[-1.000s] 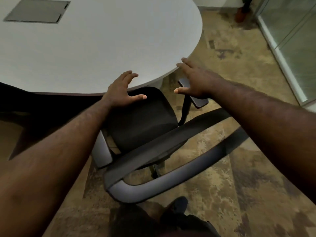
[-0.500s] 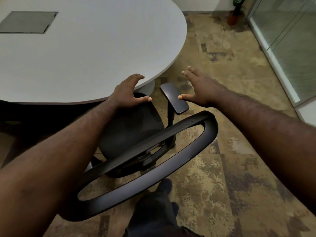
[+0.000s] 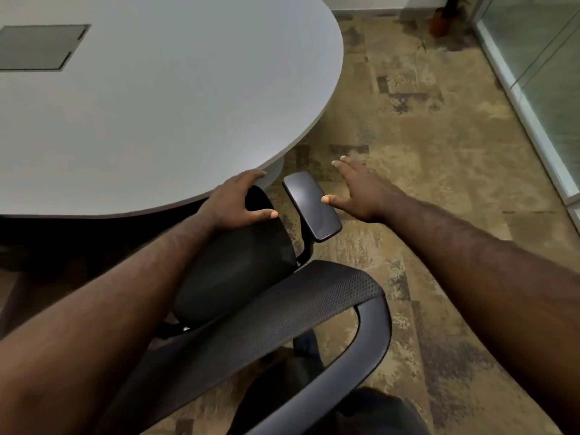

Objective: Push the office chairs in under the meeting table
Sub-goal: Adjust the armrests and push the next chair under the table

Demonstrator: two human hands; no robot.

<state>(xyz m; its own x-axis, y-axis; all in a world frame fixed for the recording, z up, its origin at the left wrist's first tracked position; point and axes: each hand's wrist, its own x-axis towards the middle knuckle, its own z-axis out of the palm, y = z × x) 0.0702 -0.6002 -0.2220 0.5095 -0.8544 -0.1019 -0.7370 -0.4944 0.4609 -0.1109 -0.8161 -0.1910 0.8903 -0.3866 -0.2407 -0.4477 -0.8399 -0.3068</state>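
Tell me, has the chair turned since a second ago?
Yes. The chair has swung: against the table, its backrest rotated rightward and its armrest now points beside the table edge.

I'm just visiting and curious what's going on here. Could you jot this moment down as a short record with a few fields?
setting: meeting room, patterned carpet, glass wall at right
table: round grey meeting table with a closed hatch in its top
chair: black office chair, seat front just at the table's edge, mesh backrest toward the person
left hand: left hand open, over the seat's front edge
right hand: right hand open, fingers spread, beside the armrest
other: potted plant in far corner
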